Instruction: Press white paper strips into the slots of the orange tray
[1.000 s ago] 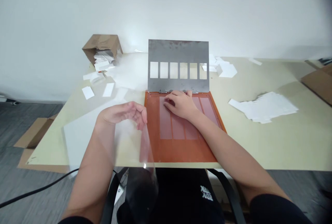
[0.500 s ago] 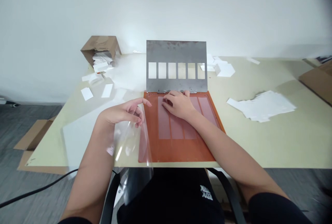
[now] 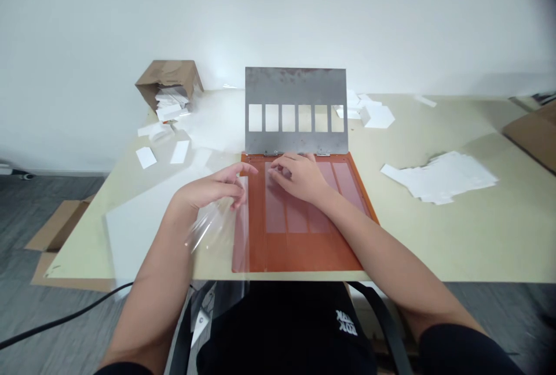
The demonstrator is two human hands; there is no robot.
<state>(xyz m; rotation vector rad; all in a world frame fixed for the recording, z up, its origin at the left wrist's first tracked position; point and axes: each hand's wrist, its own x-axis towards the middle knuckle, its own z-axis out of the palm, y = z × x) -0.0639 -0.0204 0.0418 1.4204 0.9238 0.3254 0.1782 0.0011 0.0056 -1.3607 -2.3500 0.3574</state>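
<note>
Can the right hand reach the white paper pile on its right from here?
Probably yes. The right hand lies open on the orange board, holding nothing, and only bare table separates it from the white paper pile; the left hand holds the clear film.

Plain white wall (image 3: 391, 15) across top; beige table (image 3: 434, 236) centre; grey floor (image 3: 30, 195) left, flattened cardboard (image 3: 50, 227), black cable (image 3: 93, 301); soft even light.

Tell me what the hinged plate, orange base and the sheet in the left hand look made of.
Hinged plate: likely sheet metal, dull grey with stains, cleanly cut windows. Orange base: matte orange-brown board, maybe phenolic or plastic; unclear. Sheet in the left hand: thin clear plastic film, see-through, glinting and curling.
</note>
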